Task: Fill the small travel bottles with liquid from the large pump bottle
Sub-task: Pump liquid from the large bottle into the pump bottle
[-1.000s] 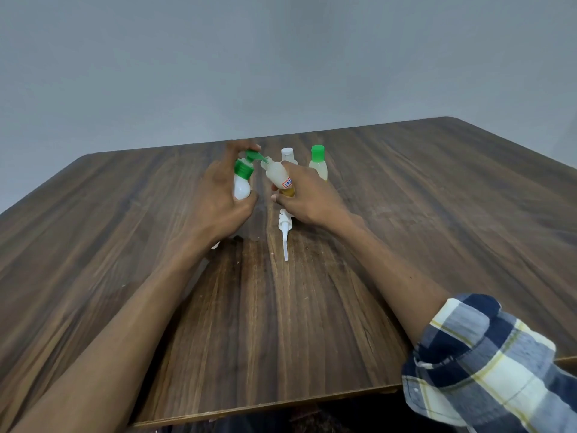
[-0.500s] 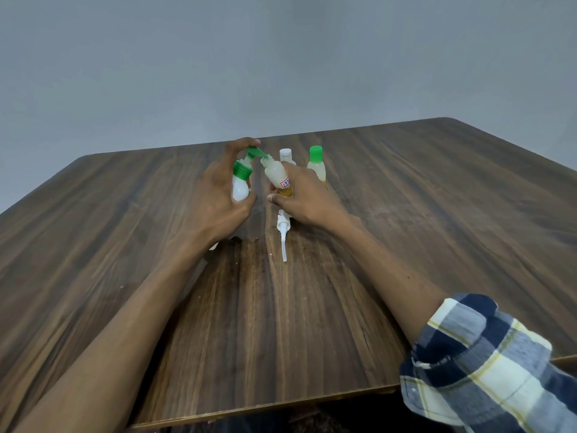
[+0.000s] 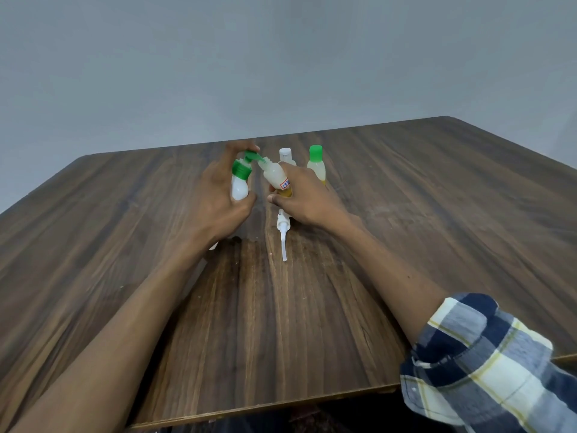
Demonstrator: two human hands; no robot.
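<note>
Head view, dark wood-grain laminate table (image 3: 406, 245), plain grey wall (image 3: 281, 57) behind.

Left hand (image 3: 218, 198): wrapped closed around the white plastic pump bottle with green collar and green pump head (image 3: 239, 182). Bottle held off the table top, roughly upright. A fingertip rests on top of the pump head; spout points right.

Right hand (image 3: 307, 198): fingers closed around a small translucent travel bottle with a red-and-white label (image 3: 276, 178). Bottle is tilted, neck leaning left and up toward the pump spout. Its open mouth sits just at the spout tip; whether the two touch cannot be resolved at this size. Yellowish liquid is visible in the lower part of the bottle, near the fingers.

On the table below the right hand: a white spray-pump insert with long dip tube (image 3: 283, 235), lying flat, tube pointing toward the near edge.

Behind the hands, standing upright on the table: a small clear bottle with white cap (image 3: 285, 155), partly hidden by the right hand, and beside it to the right a small bottle with green cap and pale yellow contents (image 3: 316, 165). These two stand near each other, apart from the held bottles.

Right forearm bare; rolled blue, white and yellow plaid sleeve (image 3: 487, 364) at lower right. A small white object shows under the left wrist, unidentifiable.
</note>
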